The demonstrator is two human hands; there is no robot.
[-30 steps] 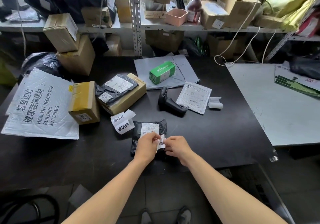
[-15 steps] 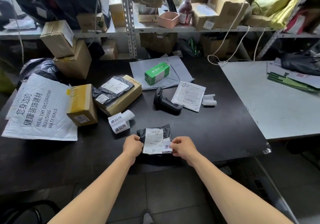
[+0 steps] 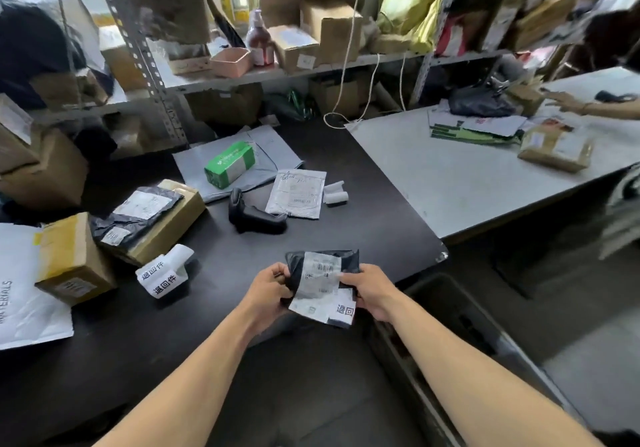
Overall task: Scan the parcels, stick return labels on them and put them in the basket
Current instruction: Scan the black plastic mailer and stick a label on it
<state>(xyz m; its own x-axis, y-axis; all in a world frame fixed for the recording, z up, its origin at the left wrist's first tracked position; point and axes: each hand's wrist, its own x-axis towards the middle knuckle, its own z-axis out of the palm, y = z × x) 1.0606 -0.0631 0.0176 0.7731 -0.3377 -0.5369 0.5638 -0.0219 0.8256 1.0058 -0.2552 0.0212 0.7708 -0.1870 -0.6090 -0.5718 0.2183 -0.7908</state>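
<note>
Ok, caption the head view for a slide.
Both hands, left and right, hold a labelled black parcel above the table edge.

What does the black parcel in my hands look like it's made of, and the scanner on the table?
The black parcel looks like thin glossy plastic film: it creases and sags between both hands. The scanner seems hard matte black plastic, moulded and rigid, though blur leaves that open.

Scanner [image 3: 254,214] on table [image 3: 363,204] — label roll [image 3: 162,272] left, nearer.
</note>
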